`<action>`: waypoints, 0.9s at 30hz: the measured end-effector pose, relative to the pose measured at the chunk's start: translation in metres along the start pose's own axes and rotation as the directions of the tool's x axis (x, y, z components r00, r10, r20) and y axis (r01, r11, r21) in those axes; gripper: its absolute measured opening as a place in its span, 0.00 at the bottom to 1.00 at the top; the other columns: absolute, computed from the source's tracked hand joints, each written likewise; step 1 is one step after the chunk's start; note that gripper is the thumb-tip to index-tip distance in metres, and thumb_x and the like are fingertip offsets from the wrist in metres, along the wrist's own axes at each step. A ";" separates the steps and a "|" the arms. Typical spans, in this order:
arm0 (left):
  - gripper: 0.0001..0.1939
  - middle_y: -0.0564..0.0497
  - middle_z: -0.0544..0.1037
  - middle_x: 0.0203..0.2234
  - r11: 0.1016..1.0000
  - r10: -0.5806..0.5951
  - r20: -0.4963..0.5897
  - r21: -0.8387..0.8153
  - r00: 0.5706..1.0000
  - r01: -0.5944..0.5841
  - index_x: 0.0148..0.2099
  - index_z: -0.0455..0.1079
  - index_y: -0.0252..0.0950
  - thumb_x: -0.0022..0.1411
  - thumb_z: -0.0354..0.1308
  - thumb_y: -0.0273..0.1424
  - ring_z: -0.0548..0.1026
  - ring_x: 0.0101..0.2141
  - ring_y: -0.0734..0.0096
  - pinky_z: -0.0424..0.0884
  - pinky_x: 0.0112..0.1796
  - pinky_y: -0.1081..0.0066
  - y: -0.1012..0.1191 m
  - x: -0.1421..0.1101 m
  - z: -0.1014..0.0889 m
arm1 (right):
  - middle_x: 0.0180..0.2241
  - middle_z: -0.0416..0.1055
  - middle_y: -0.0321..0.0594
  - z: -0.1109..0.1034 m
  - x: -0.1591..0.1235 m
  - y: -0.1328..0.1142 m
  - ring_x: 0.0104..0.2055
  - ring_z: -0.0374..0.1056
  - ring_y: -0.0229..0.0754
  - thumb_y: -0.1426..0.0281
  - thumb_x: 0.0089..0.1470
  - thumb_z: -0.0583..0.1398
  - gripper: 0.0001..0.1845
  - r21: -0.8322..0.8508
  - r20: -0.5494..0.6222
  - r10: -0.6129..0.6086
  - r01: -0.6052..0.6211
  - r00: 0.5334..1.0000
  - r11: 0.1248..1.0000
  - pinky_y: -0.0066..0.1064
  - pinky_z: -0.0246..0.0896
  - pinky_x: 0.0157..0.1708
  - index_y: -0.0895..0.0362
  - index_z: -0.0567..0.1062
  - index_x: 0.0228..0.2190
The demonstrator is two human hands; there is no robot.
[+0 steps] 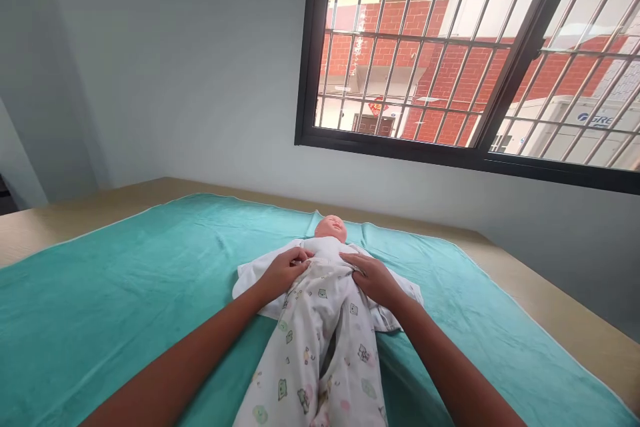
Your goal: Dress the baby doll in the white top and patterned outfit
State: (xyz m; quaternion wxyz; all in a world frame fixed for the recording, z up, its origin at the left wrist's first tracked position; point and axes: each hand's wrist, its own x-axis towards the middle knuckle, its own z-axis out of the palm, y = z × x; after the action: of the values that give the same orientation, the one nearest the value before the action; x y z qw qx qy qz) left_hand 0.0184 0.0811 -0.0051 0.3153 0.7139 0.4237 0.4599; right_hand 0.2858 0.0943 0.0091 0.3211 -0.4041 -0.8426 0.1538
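Observation:
A baby doll (331,227) lies on its back on a teal blanket (125,280), head toward the window. It wears a white top (327,250) and white printed trousers (320,347). My left hand (284,271) rests on the doll's chest at the trousers' waistband, fingers curled onto the cloth. My right hand (373,278) lies on the other side of the waist, fingers pinching the waistband fabric.
The blanket covers a wooden bed platform (550,300) set against a grey wall. A black-framed barred window (465,53) is above the head end. A gap drops off beyond the platform's right edge.

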 end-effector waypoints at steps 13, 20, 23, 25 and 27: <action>0.09 0.55 0.68 0.24 0.944 -0.150 -0.190 0.264 0.970 0.197 0.28 0.58 0.39 0.59 0.49 0.36 0.64 0.28 0.68 0.56 0.31 0.70 -0.025 0.041 0.019 | 0.29 0.73 0.38 0.034 0.025 0.027 0.32 0.66 0.42 0.63 0.47 0.56 0.12 0.407 -0.268 0.402 -0.275 0.876 0.871 0.30 0.59 0.32 0.57 0.73 0.29; 0.10 0.52 0.74 0.25 0.950 -0.178 -0.014 0.259 0.984 0.175 0.28 0.67 0.38 0.56 0.51 0.37 0.69 0.30 0.63 0.59 0.33 0.69 -0.025 0.013 0.002 | 0.28 0.69 0.36 0.034 -0.019 0.023 0.32 0.62 0.42 0.53 0.51 0.58 0.17 0.387 -0.276 0.422 -0.302 0.863 0.871 0.32 0.57 0.34 0.55 0.70 0.27; 0.12 0.52 0.72 0.23 0.956 -0.203 0.026 0.221 0.979 0.192 0.25 0.64 0.37 0.56 0.50 0.37 0.67 0.29 0.65 0.58 0.31 0.69 -0.027 0.014 0.002 | 0.23 0.64 0.34 0.033 -0.020 0.020 0.29 0.58 0.41 0.50 0.50 0.57 0.21 0.341 -0.224 0.465 -0.378 0.856 0.861 0.32 0.54 0.31 0.54 0.65 0.21; 0.13 0.52 0.69 0.22 0.958 -0.218 0.017 0.195 0.976 0.210 0.23 0.60 0.38 0.57 0.49 0.37 0.65 0.28 0.66 0.56 0.30 0.69 -0.028 0.014 0.004 | 0.21 0.62 0.34 0.032 -0.018 0.019 0.28 0.57 0.41 0.49 0.49 0.57 0.23 0.339 -0.196 0.494 -0.414 0.847 0.845 0.31 0.52 0.29 0.54 0.62 0.18; 0.14 0.52 0.68 0.23 0.961 -0.234 0.016 0.155 0.972 0.229 0.23 0.58 0.38 0.58 0.49 0.37 0.64 0.29 0.66 0.55 0.30 0.70 -0.028 0.013 0.004 | 0.20 0.60 0.33 0.029 -0.018 0.017 0.27 0.55 0.39 0.48 0.49 0.57 0.24 0.354 -0.151 0.521 -0.446 0.840 0.822 0.30 0.50 0.26 0.54 0.61 0.18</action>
State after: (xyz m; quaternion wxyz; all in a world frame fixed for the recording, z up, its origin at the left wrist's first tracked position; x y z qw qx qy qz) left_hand 0.0165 0.1050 -0.0252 0.3187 0.6892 0.5327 0.3738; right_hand 0.2848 0.0903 -0.0288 0.4294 -0.5667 -0.6319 0.3085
